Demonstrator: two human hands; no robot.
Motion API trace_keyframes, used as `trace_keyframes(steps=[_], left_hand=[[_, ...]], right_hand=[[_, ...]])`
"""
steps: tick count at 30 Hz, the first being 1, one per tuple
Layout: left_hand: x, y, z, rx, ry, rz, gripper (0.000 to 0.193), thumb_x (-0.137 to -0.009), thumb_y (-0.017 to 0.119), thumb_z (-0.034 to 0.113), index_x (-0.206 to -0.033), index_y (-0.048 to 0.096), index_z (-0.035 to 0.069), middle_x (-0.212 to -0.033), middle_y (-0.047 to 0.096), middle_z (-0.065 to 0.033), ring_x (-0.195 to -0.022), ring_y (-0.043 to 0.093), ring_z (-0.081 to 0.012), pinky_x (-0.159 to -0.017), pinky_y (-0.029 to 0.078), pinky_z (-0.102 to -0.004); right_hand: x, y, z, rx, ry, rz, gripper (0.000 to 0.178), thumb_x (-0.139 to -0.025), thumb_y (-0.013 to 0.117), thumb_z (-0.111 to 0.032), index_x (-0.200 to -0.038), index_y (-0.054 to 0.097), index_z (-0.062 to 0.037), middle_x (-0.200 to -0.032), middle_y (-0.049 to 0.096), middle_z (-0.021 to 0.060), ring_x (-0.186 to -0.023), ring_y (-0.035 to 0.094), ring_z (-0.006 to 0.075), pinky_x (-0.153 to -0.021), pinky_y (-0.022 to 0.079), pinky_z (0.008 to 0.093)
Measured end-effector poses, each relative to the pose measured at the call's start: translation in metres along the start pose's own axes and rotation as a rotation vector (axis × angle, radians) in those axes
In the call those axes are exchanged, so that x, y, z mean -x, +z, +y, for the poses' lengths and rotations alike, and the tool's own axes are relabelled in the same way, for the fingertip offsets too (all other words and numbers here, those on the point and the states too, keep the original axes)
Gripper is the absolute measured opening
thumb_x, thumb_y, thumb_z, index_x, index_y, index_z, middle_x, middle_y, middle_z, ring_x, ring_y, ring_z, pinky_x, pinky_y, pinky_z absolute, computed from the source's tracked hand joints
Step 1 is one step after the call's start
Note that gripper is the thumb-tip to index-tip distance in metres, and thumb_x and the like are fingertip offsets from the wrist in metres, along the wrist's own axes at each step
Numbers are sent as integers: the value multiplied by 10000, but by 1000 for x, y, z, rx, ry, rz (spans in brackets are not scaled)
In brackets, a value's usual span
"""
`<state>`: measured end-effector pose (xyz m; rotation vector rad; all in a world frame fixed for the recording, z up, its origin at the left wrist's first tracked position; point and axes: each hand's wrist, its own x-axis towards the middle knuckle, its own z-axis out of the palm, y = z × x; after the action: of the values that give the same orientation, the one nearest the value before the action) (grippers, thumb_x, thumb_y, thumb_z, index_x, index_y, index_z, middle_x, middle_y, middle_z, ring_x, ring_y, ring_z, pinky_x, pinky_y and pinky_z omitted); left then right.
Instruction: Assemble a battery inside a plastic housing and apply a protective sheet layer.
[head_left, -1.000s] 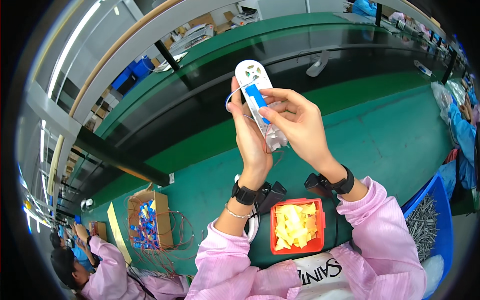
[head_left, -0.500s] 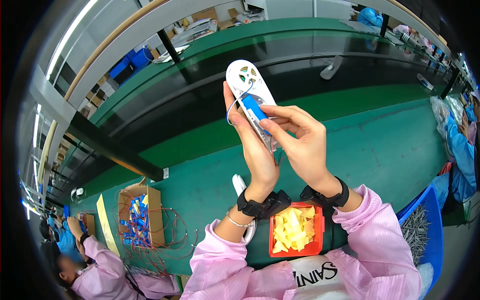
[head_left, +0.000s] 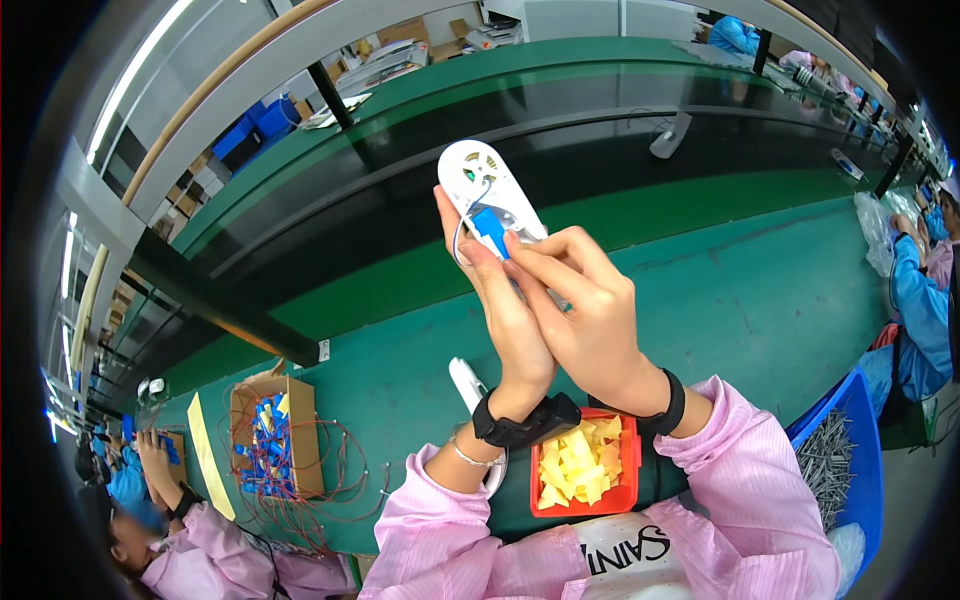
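Observation:
My left hand (head_left: 512, 330) is closed around a long white plastic housing (head_left: 515, 207), held tilted above the bench. A round slotted opening with green and copper colours shows at its far end, and a thin wire loops along its left side. Inside the housing lies a blue cylindrical battery (head_left: 488, 226). With thumb and fingers pinched, my right hand (head_left: 590, 315) grips the near end of the battery, covering the lower part of the housing. Beside my left wrist, partly hidden by it, a second white device (head_left: 466, 382) rests on the bench.
A red tray (head_left: 633, 470) of yellow pieces stands close to my body. To the left, a cardboard box (head_left: 309, 432) holds blue batteries with trailing red wires. A blue bin (head_left: 866, 460) of screws is at right. A dark conveyor (head_left: 600, 170) runs beyond the green bench (head_left: 730, 300).
The housing and both hands have come slightly nearer and to the left. My right fingers have slid over the battery's near end, and less of the battery shows.

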<state>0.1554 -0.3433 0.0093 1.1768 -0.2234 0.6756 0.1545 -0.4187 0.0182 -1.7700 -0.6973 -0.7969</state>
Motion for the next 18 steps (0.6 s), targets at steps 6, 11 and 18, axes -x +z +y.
trace_keyframes(steps=[6, 11, 18], left_hand=[[-11, -3, 12, 131, -104, -44, 653, -1037, 180, 513, -1518, 192, 71, -1478, 355, -106, -1336, 372, -213, -1101, 313, -339], [-8, -1, 24, 95, -255, -224, 673, -1041, 207, 504, -1452, 334, -13, -1409, 464, -140, -1275, 471, -213, -1082, 346, -326], [4, 4, 14, -107, -27, -285, 434, -1004, 470, 130, -1395, 355, -19, -1294, 539, -147, -1202, 516, -192, -998, 403, -310]], right_hand=[[-17, -19, 2, -22, 7, -231, 233, -832, 658, -59, -1043, 675, 36, -1003, 579, 127, -991, 475, 308, -868, 420, 384], [-30, -24, 25, -768, 488, -242, 576, -881, 713, -260, -1312, 474, 37, -1172, 591, 119, -1079, 575, 163, -894, 487, 318], [-30, -27, 30, -998, 596, -182, 374, -907, 668, -167, -1202, 562, 39, -1080, 648, 81, -968, 629, 131, -852, 503, 292]])
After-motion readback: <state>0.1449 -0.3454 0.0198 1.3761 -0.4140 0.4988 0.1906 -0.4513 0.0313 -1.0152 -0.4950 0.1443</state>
